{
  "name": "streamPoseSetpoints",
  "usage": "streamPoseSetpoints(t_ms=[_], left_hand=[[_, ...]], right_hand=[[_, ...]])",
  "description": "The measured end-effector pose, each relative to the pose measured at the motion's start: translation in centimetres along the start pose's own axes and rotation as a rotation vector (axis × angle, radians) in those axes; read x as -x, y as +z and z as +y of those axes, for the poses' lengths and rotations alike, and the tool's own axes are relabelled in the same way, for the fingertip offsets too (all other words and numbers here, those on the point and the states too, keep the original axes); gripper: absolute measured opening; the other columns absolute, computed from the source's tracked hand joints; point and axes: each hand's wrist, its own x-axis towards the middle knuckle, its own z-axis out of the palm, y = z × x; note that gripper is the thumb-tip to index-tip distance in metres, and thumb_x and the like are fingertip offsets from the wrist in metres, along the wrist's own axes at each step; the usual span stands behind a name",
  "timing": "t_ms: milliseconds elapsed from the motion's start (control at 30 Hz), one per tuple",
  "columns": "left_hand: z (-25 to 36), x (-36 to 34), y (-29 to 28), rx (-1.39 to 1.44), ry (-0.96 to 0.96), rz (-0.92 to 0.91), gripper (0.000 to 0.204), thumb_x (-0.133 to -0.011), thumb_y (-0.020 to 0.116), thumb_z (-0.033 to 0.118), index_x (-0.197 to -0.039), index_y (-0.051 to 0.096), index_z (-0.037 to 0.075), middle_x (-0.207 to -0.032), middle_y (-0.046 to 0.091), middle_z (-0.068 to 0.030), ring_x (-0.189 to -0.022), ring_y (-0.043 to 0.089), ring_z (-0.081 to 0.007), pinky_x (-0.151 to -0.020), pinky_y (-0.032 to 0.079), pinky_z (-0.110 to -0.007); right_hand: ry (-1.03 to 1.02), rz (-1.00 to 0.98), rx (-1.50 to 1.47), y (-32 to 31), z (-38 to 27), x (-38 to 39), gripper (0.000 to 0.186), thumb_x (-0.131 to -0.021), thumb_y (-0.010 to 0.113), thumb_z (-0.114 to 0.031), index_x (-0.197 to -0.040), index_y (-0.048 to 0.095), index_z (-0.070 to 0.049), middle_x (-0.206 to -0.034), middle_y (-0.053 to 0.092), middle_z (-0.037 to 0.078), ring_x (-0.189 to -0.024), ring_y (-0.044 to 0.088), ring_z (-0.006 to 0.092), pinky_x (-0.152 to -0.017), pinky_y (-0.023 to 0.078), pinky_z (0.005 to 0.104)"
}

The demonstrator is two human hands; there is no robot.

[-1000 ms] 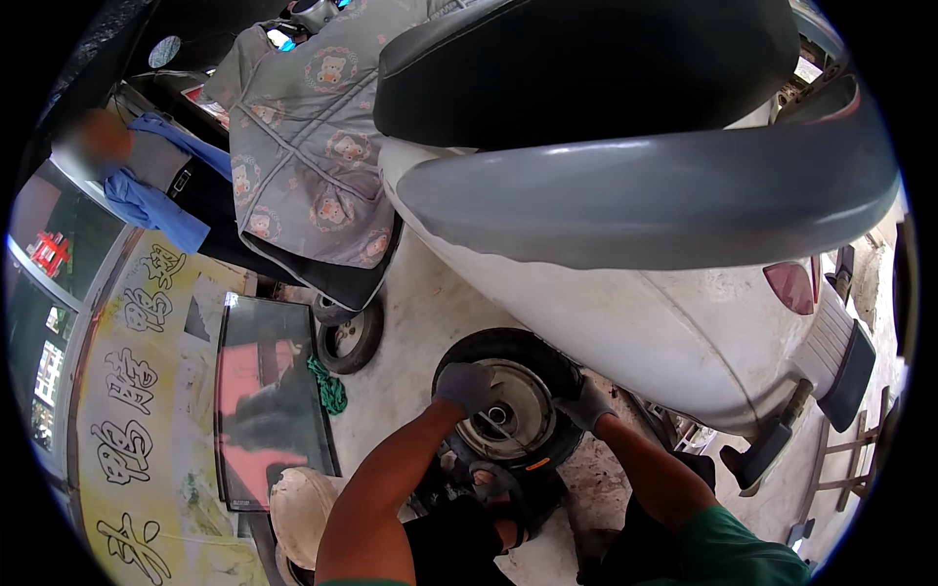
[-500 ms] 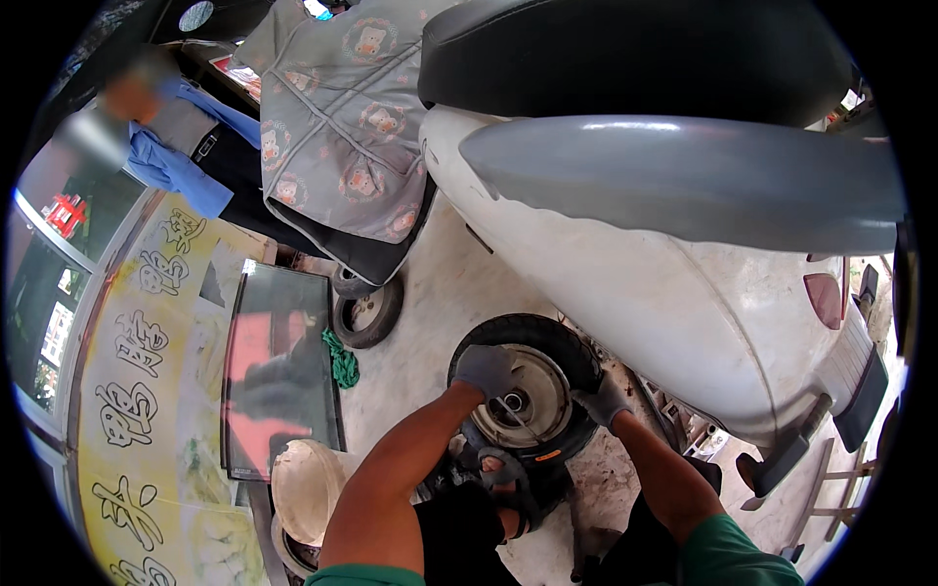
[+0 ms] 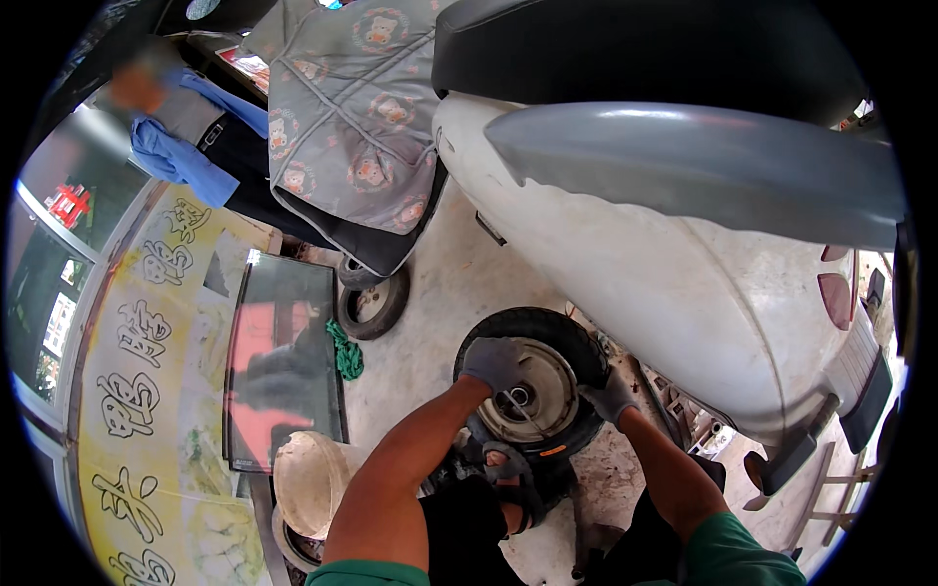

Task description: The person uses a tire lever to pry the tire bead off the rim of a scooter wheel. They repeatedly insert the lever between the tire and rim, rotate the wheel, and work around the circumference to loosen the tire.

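Note:
A wheel with a black tyre [image 3: 576,344] and a dull pale metal rim [image 3: 555,376] lies tilted on the ground before me. My left hand [image 3: 491,364], in a grey glove, is curled over the tyre's left side and the rim. Its fingers point inward, and what they close on is hidden beneath the glove. A thin metal rod [image 3: 525,414] slants across the rim below that hand, beside the hub. At the tyre's right edge, my right hand [image 3: 609,397], gloved too, grips the rubber. My sandalled foot [image 3: 506,464] is close against the wheel's near side.
A white scooter body [image 3: 625,264] bulks over the right. Left of the wheel are a pale bucket [image 3: 308,483], a glass panel [image 3: 285,361], a green cloth [image 3: 345,350] and a smaller tyre [image 3: 376,305]. Farther off, a person in a blue shirt [image 3: 171,161] stands near a quilted cover [image 3: 362,117].
The view has shifted slightly, so the surroundings sit a little differently. Both hands keep nearly the same places on the wheel.

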Motion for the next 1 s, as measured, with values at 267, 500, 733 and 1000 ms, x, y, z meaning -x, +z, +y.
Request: streamPoseSetpoints(t_ms=[267,500,733,1000], left_hand=[[0.2,-0.1,-0.6,-0.007,-0.013,-0.006,0.048,-0.092,0.063,0.052,-0.104,0.073,0.007,-0.098,0.075,-0.0172,-0.092,0.073,-0.0356,-0.081,0.057,-0.050],[-0.1,0.0,0.1,-0.011,-0.029,0.003,0.046,-0.094,0.061,0.051,-0.104,0.076,0.009,-0.099,0.076,-0.0161,-0.093,0.074,-0.0344,-0.080,0.056,-0.049],[0.1,0.0,-0.2,0.024,-0.037,0.016,0.046,-0.093,0.062,0.049,-0.103,0.073,0.006,-0.097,0.075,-0.0176,-0.091,0.073,-0.0365,-0.080,0.056,-0.051],[0.3,-0.1,-0.6,-0.018,-0.041,-0.001,0.044,-0.090,0.065,0.049,-0.103,0.075,0.008,-0.097,0.075,-0.0172,-0.091,0.074,-0.0360,-0.079,0.056,-0.049]], right_hand=[[0.031,0.010,-0.002,0.3,0.8,-0.5,0.080,-0.083,0.085,-0.034,-0.142,0.046,0.003,-0.135,0.064,0.026,-0.129,0.060,0.0381,-0.110,0.047,0.0443],[0.073,0.001,0.005,0.0,-0.6,0.2,0.076,-0.083,0.085,-0.034,-0.139,0.049,0.001,-0.132,0.065,0.025,-0.125,0.063,0.0369,-0.108,0.048,0.0440],[0.051,0.023,0.043,0.4,1.0,-0.6,0.079,-0.082,0.086,-0.034,-0.142,0.047,0.001,-0.133,0.065,0.025,-0.126,0.062,0.0372,-0.108,0.048,0.0443],[0.024,0.010,-0.034,0.4,1.4,-0.9,0.081,-0.081,0.086,-0.034,-0.142,0.046,0.002,-0.132,0.065,0.026,-0.126,0.062,0.0380,-0.107,0.049,0.0447]])
